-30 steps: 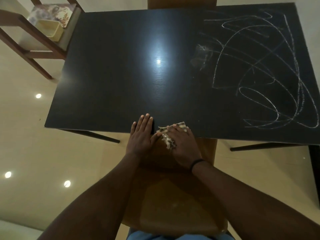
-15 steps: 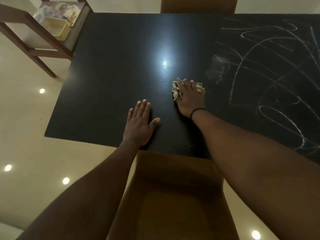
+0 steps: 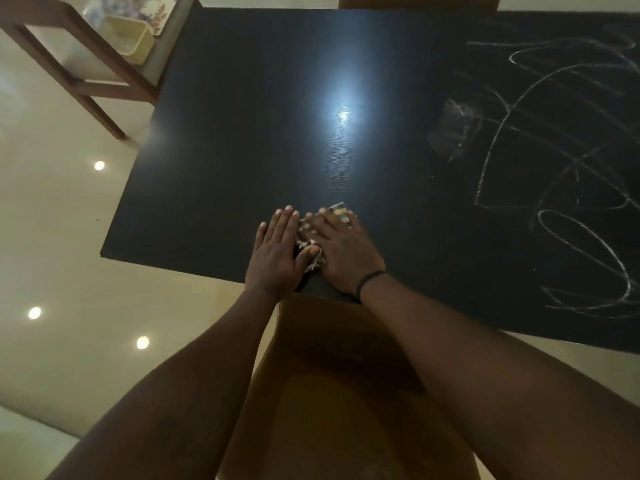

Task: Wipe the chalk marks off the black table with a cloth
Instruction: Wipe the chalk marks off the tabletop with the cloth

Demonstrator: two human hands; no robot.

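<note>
Near the surface's [image 3: 225, 133] six-o'clock edge, a checkered cloth [image 3: 341, 213] is pressed flat under the right hand [image 3: 341, 251], fingers straight. The left hand [image 3: 277, 254] is laid flat beside it, thumb touching cloth. Chalk marks [image 3: 554, 161] are seen at three o'clock.

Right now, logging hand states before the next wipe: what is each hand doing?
Left hand: open, flat on the black table, thumb touching the cloth.
Right hand: open, fingers straight, pressing the cloth down.
</note>
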